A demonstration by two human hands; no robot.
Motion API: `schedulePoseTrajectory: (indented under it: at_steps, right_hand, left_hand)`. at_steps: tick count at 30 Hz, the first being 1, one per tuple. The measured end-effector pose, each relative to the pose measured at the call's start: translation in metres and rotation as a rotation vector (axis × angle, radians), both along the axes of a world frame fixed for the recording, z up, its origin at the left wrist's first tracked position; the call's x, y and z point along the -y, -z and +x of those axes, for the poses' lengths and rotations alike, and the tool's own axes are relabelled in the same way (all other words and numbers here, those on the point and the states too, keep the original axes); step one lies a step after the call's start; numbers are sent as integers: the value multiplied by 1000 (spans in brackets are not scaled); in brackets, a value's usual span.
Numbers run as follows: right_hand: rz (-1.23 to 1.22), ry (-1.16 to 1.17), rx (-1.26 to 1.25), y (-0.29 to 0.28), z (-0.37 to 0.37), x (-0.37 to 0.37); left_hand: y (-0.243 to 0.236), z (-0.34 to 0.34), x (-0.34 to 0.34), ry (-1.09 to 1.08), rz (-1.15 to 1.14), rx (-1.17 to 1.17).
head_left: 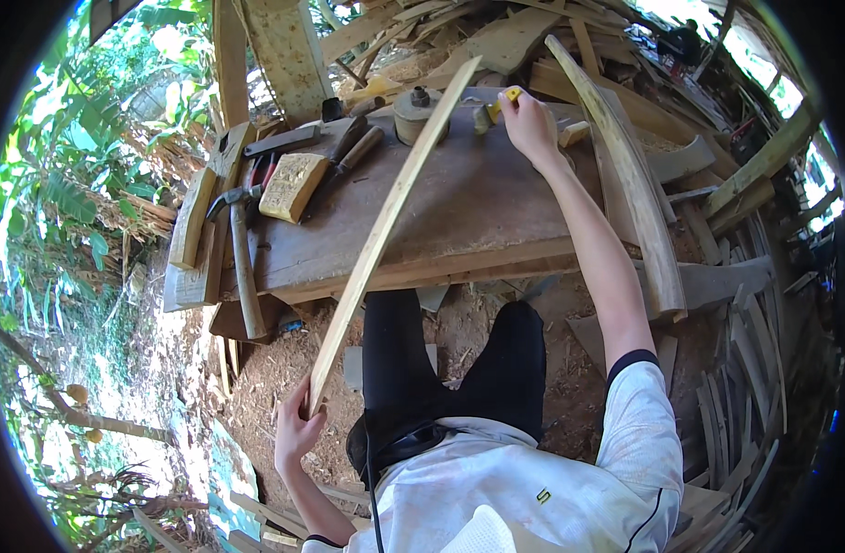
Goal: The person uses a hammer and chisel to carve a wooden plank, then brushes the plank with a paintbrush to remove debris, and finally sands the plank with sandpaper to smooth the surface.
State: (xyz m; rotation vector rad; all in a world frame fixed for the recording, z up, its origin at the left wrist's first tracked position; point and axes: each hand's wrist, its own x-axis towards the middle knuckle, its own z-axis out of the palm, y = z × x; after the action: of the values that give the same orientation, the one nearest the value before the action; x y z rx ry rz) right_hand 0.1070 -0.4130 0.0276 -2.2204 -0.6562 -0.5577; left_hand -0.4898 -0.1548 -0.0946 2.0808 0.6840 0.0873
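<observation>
My left hand (298,431) is closed around the near end of a long, thin wooden strip (386,226). The strip slants up and to the right, crossing the workbench's front edge, with its far end beyond a round can (416,115). Whether it touches the bench I cannot tell. Over the back of the bench, my right hand (530,127) grips the yellow handle of a small brush (483,117), probably a paintbrush. The brush's pale bristles point left, between the can and my hand, apart from the strip.
On the wooden workbench (496,217), a claw hammer (241,240), a wood block (293,187) and a wooden-handled tool (360,149) lie at the left. A long curved timber (625,180) leans along the right side. Scrap boards (505,41) pile up behind.
</observation>
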Motion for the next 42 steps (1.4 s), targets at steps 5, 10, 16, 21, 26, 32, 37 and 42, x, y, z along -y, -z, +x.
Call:
schedulePoseTrajectory:
  at_steps: [5, 10, 16, 21, 26, 32, 37, 42]
  right_hand:
    - [-219, 104, 157, -1, -15, 16]
    - [385, -210, 28, -24, -55, 24]
    - [316, -665, -230, -22, -111, 25]
    - [246, -398, 18, -13, -109, 29]
    - [47, -275, 30, -1, -110, 38]
    - [275, -500, -352, 9, -166, 28]
    - [-36, -715, 179, -1, -249, 20]
    - [-152, -1043, 209, -4, -310, 20]
  left_hand:
    - [-33, 25, 17, 101, -228, -86]
    - [-34, 33, 12, 323, -434, -153]
    - [-49, 60, 14, 346, -961, -205]
    - [-42, 78, 10, 435, -1208, -178]
    - [-29, 85, 17, 372, -1577, -144]
    - [-10, 104, 33, 434, -1544, 9]
    - [0, 118, 41, 352, -1886, 14]
    - [6, 132, 42, 265, -1908, 16]
